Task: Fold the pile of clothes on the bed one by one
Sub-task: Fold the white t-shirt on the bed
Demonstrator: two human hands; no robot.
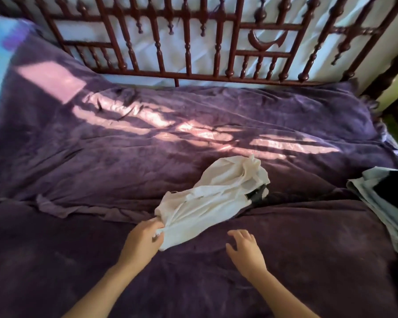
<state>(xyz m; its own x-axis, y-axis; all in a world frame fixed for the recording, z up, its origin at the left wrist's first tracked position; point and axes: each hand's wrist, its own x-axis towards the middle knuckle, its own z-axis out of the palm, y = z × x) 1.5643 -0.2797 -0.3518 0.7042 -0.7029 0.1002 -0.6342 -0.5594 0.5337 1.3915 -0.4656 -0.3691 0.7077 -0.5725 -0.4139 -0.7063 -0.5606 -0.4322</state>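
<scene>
Left hand (143,239), fingers pinching white garment (216,198), right hand (246,251) with fingers spread, forearms extended forward

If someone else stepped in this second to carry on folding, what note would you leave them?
Left hand grips the near corner of the white garment, crumpled on the purple blanket.
Right hand open, holding nothing, just right of it.
Pile of clothes, grey and black, at the bed's right edge; folded or not, unclear.
White garment not yet folded: spread it, fold it, then continue.
</scene>
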